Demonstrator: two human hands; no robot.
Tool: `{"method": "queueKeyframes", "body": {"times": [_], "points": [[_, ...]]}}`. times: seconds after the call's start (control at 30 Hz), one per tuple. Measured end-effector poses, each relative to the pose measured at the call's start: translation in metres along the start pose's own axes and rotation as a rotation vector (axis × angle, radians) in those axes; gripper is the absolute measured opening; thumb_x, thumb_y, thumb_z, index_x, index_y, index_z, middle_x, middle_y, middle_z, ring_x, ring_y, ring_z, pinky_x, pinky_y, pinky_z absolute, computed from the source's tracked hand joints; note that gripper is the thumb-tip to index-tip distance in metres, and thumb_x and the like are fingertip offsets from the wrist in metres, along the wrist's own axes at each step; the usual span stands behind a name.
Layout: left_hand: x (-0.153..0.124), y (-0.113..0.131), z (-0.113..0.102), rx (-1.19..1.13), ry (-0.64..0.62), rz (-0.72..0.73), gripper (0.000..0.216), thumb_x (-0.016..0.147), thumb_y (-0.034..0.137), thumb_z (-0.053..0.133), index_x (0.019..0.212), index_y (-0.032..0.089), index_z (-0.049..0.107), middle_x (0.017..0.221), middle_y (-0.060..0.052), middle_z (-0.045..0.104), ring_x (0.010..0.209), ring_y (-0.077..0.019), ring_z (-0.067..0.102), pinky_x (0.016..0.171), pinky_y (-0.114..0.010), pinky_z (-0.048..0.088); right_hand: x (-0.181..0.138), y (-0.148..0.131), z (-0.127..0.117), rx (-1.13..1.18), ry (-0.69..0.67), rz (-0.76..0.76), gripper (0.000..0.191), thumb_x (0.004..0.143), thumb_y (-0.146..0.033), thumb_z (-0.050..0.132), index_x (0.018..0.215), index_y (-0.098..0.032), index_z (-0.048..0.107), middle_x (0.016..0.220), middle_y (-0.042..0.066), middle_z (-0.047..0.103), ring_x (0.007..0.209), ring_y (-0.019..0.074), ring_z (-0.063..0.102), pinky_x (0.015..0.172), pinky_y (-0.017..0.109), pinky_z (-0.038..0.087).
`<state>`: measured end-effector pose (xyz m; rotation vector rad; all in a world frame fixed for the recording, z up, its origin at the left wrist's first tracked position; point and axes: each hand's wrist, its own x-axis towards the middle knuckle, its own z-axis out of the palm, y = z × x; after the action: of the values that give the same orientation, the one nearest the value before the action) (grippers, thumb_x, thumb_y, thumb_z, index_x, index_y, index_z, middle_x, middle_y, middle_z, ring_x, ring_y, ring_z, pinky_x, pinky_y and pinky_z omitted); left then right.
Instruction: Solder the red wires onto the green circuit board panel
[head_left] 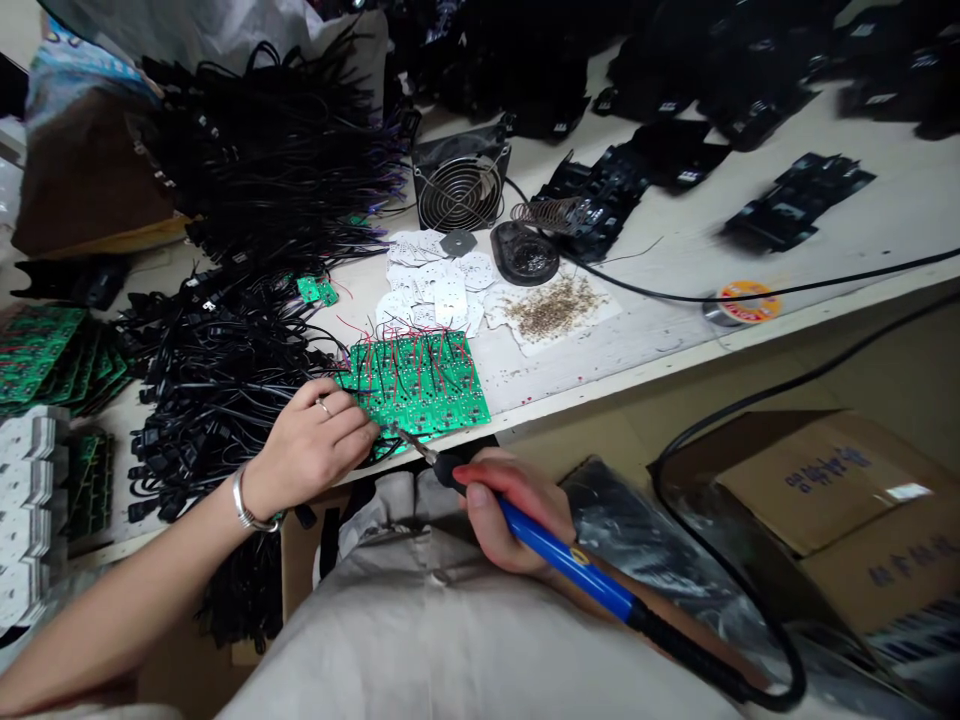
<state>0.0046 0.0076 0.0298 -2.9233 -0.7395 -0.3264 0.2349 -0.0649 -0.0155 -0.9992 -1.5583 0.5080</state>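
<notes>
A green circuit board panel (424, 385) with red wires lies at the near edge of the workbench. My left hand (315, 440), with a ring and a silver bracelet, rests on the panel's left corner, fingers pinched together on something I cannot make out. My right hand (510, 505) grips a blue-handled soldering iron (570, 565). Its metal tip touches the panel's front edge beside my left fingertips. The iron's black cord loops off to the right.
Piles of black cables (225, 370) fill the bench's left side. Stacked green boards (41, 355) and white boards (26, 480) lie far left. Behind the panel are white round boards (435, 285), a small fan (459, 185), an iron stand (529, 250), a solder spool (742, 300). Cardboard boxes (832, 490) sit below right.
</notes>
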Motion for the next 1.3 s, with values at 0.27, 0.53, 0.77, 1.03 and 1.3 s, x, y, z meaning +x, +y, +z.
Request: {"method": "queueKeyframes", "body": {"times": [0.27,0.53,0.77,1.03,1.3], "points": [[-0.004,-0.005,-0.006,-0.080,-0.030,0.025,0.022,0.094,0.011,0.044,0.098,0.022,0.063,0.071,0.001,0.063,0.069,-0.0142,0.053,0.082,-0.036,0.042,-0.011,0.011,0.008,0.015,0.120,0.081,0.013,0.089,-0.023,0.051,0.094,-0.026,0.063,0.068,-0.001,0.071,0.060,0.0159,0.070,0.060,0.028,0.060],[-0.006,-0.006,-0.003,-0.127,0.060,0.005,0.018,0.092,0.011,0.048,0.094,0.020,0.064,0.064,0.001,0.058,0.065,-0.0140,0.050,0.071,-0.031,0.045,-0.016,0.011,0.009,0.046,0.074,0.135,0.012,0.092,-0.027,0.051,0.092,-0.025,0.062,0.067,-0.001,0.069,0.062,0.0156,0.069,0.060,0.028,0.059],[0.012,0.011,-0.017,-0.625,0.098,-0.591,0.009,0.089,0.019,0.060,0.082,0.018,0.066,0.080,-0.002,0.066,0.075,-0.0121,0.060,0.072,-0.027,0.051,0.009,0.012,0.022,0.121,0.063,0.063,0.017,0.092,-0.015,0.054,0.103,-0.024,0.063,0.071,-0.002,0.063,0.064,0.0116,0.064,0.063,0.023,0.055],[0.007,0.015,-0.013,-0.662,0.304,-0.634,0.006,0.086,0.016,0.065,0.082,0.019,0.068,0.079,-0.001,0.067,0.077,-0.0118,0.062,0.072,-0.025,0.054,0.039,0.011,0.058,0.033,-0.002,0.030,0.011,0.090,-0.024,0.061,0.087,-0.018,0.069,0.073,0.000,0.050,0.062,0.0113,0.053,0.057,0.024,0.047],[0.008,0.016,-0.009,-0.733,0.329,-0.653,0.006,0.087,0.020,0.062,0.081,0.019,0.064,0.078,-0.001,0.065,0.074,-0.0131,0.060,0.069,-0.025,0.051,0.034,0.009,0.070,0.177,0.069,0.054,0.006,0.087,-0.016,0.063,0.087,-0.020,0.067,0.078,-0.001,0.049,0.065,0.0100,0.053,0.057,0.022,0.047]]}}
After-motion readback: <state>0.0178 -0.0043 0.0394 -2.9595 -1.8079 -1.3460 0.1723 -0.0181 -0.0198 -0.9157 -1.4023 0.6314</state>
